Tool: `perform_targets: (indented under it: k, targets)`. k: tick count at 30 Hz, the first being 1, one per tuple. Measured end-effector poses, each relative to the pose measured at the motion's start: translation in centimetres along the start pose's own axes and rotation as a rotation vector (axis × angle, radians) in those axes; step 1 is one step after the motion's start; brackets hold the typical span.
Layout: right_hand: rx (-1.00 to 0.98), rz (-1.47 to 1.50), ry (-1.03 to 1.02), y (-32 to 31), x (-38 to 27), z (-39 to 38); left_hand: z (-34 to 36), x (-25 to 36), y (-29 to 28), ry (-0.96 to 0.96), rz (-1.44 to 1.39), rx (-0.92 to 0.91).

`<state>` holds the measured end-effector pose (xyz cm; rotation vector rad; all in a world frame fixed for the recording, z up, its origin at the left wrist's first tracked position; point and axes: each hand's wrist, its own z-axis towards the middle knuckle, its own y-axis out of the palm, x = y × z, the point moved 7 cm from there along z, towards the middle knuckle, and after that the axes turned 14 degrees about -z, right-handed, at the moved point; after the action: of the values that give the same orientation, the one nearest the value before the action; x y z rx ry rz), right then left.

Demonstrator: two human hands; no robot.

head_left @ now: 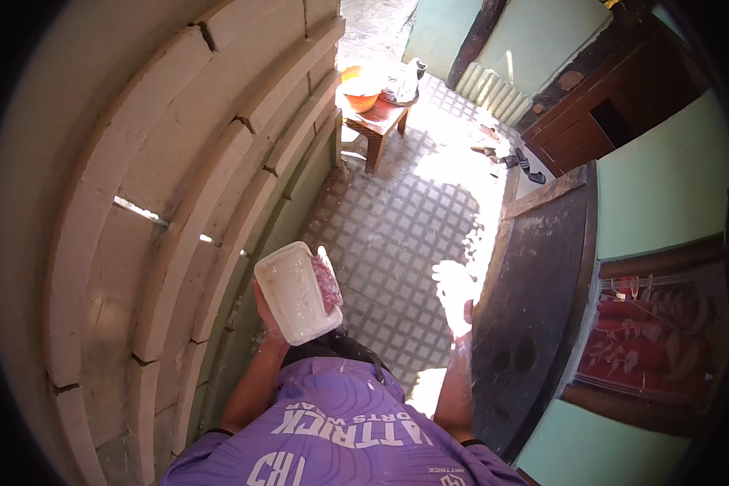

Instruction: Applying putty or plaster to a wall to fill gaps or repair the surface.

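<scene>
My left hand (pixel 266 314) grips a white plastic tub (pixel 290 292) by its left side, in front of my body. The tub is tilted, and whitish smears mark its surface. Against its right side sits a red and white speckled thing (pixel 328 283), perhaps a cloth or sponge; I cannot make out its kind. Out to the right, my right hand (pixel 455 298) is in strong sunlight, its fingers apart and nothing seen in it. Glare washes out much of that hand.
A plank wall (pixel 227 194) runs close along my left. Ahead, a small wooden table (pixel 390 116) bears an orange basin (pixel 361 99) and a plastic bag (pixel 400 84). Dark footwear (pixel 530 168) lies by the far right doorway. A dark wooden door (pixel 535 283) stands right, above the tiled floor (pixel 389 235).
</scene>
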<state>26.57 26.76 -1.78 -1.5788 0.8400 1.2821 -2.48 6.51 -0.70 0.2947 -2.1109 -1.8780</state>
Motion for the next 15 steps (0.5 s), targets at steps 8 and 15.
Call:
perform_targets:
  k: [8,15]
  targets:
    - [-0.036,0.071,0.557,-7.0,12.1,8.5,13.1,-4.7,2.6,-0.071,-0.095,0.226]
    - [-0.078,-0.733,-0.065,-11.1,20.2,19.1,28.0,-4.0,-7.4,-0.140,-0.002,0.230]
